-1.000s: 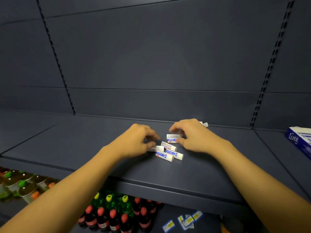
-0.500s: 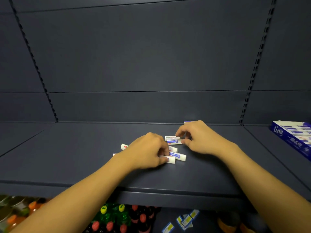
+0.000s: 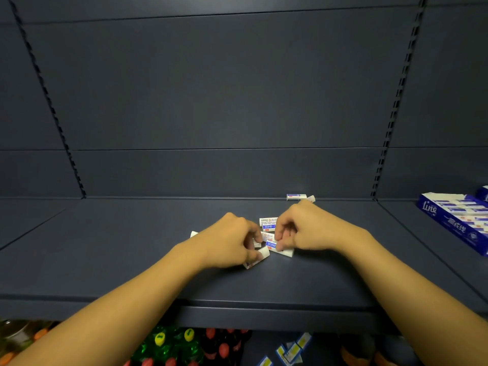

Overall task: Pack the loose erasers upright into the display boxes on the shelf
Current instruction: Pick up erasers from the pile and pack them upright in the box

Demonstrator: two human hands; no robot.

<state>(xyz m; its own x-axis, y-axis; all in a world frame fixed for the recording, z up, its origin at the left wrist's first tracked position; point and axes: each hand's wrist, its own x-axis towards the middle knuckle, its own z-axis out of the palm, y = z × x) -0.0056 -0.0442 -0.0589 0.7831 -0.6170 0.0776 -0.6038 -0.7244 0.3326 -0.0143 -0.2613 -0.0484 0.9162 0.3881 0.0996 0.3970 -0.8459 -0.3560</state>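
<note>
Erasers (image 3: 268,225) are scattered in a small cluster on the dark shelf (image 3: 132,260), and both hands are bent over them at its middle. The left hand (image 3: 232,241) is curled, and an eraser (image 3: 260,256) is pinched at its fingertips, one white end tilted up and to the right. The right hand (image 3: 303,228) is curled too, its thumb and forefinger closed on the eraser (image 3: 280,248) that lies nearest the front edge; how firmly it is gripped cannot be told. More erasers are stacked flat between the two hands, their long axes running left to right. Two further ones (image 3: 297,197) lie at the back wall, just beyond the right hand, and a white corner (image 3: 194,234) shows to the left of the left hand.

The display box (image 3: 454,220) stands far to the right on the same shelf, well apart from the cluster, its long side slanting from far left to near right. The right hand is judged the nearer one to it, so the coming carry is likely to run rightward. Each piece lies flat at present and would have to be turned on end before it is set inside. Bottles (image 3: 171,344) are seen on the lower level.
</note>
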